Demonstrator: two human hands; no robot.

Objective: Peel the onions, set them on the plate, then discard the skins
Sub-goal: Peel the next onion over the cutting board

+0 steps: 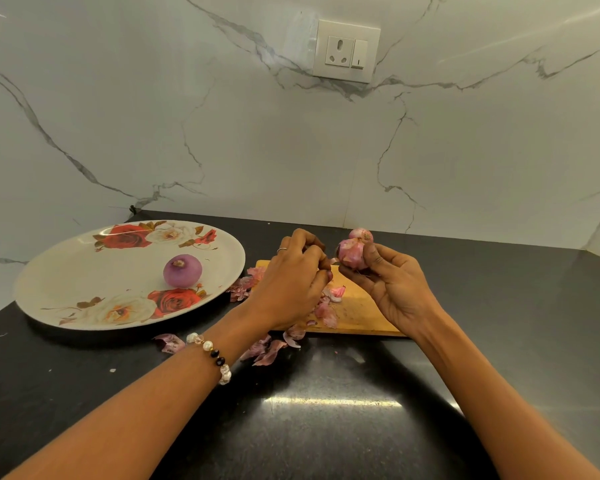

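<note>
While both hands grip: right hand (392, 285) round onion (352, 253), left hand (291, 271) pinching skin strip (334, 260), above skin-littered board (357, 313).

Head view looks down (close) at counter (326, 427).

Wooden cutting board (361, 315) on black counter (326, 410); wall socket w/ switch (347, 51) on marble backsplash (257, 140).

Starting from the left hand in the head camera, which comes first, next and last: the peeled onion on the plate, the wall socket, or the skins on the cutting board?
From the left hand:
1. Skins on the cutting board, just beneath it.
2. Peeled onion, to its left on the plate.
3. Wall socket, high on the wall.
</note>
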